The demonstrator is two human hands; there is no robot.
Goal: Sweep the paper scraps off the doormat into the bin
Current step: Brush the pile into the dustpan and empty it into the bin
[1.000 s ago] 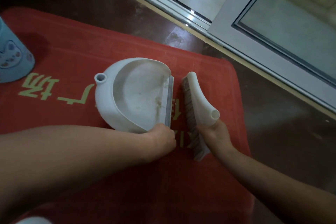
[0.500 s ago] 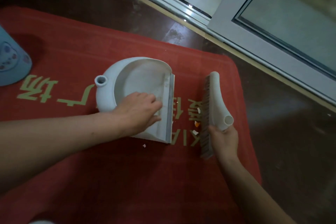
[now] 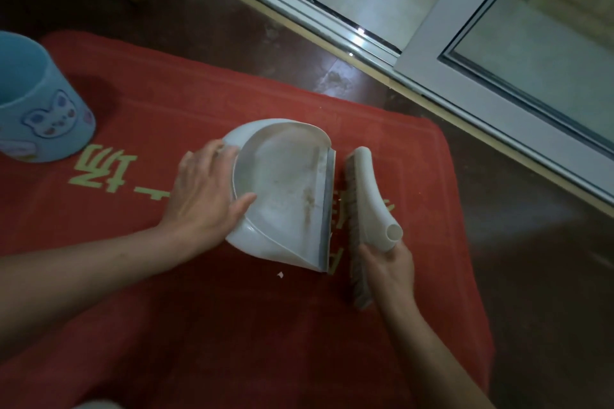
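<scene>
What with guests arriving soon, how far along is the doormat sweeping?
Done: nothing visibly in the dustpan yet. In hand: left hand presses on the dustpan, right hand holds the brush beside scraps at its lip. Left: one stray scrap beside the dustpan's near corner, then tipping everything into the blue bin.

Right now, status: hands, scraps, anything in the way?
Left hand flat on dustpan rear; right hand grips brush. Scraps bunched between bristles and pan lip. One stray scrap on doormat near pan corner. Bin far left, nothing blocking.
</scene>
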